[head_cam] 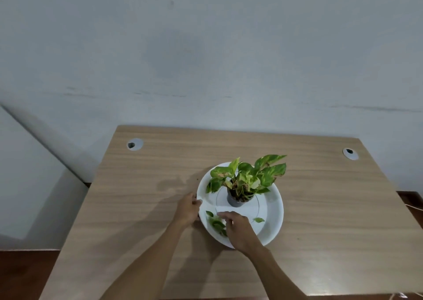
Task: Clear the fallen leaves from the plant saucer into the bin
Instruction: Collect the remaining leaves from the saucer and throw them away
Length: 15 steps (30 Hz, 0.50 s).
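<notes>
Right hand (238,230) rests inside the near part of the white saucer (273,210), fingers curled over a cluster of fallen leaves (216,224); whether it pinches them cannot be told. One loose leaf (258,219) lies apart, to the right. Left hand (188,209) grips the saucer's left rim, thumb on top. Potted plant (246,180) stands upright at the saucer's centre. Wood-grain bench (137,196) carries the saucer, with two cable grommets (135,144) near its far corners. Beyond, a pale, scuffed wall (206,48).
</notes>
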Motion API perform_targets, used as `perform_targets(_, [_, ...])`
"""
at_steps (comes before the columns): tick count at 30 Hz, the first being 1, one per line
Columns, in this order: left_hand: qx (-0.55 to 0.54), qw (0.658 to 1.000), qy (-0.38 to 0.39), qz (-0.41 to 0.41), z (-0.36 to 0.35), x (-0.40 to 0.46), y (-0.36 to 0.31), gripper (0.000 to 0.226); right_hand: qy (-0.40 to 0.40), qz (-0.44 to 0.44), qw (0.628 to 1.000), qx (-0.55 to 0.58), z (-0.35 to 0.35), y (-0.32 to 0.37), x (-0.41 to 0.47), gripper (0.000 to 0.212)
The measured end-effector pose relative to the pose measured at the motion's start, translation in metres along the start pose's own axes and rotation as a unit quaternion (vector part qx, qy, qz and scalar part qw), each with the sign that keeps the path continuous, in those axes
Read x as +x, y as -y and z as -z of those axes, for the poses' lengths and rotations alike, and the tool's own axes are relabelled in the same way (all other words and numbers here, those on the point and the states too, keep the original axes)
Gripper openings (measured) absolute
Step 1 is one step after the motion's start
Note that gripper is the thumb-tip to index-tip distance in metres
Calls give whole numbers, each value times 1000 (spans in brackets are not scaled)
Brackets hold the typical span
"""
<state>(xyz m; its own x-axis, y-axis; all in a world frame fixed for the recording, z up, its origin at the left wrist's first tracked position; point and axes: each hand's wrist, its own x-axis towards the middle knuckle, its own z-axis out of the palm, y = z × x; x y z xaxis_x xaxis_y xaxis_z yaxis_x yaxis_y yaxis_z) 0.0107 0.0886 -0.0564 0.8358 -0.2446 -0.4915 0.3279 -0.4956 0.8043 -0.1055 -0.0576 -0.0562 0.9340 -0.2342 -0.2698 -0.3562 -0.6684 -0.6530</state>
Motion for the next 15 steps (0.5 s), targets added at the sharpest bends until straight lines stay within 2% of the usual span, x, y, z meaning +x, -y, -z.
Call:
perform_targets(4, [-4, 999, 6, 41, -6, -6, 2, 16, -5, -14, 999, 39, -12, 14, 16, 45])
perform_targets(9, [-8, 985, 139, 103, -7, -13, 1, 12, -27, -50, 997, 52, -21, 24, 17, 47])
perform_targets(12, [-38, 994, 68, 78, -11, 2, -5, 14, -45, -66, 996, 45, -28, 20, 13, 52])
perform_targets(15, [27, 999, 21, 9, -16, 20, -9, 6, -38, -72, 996, 29, -28, 14, 19, 59])
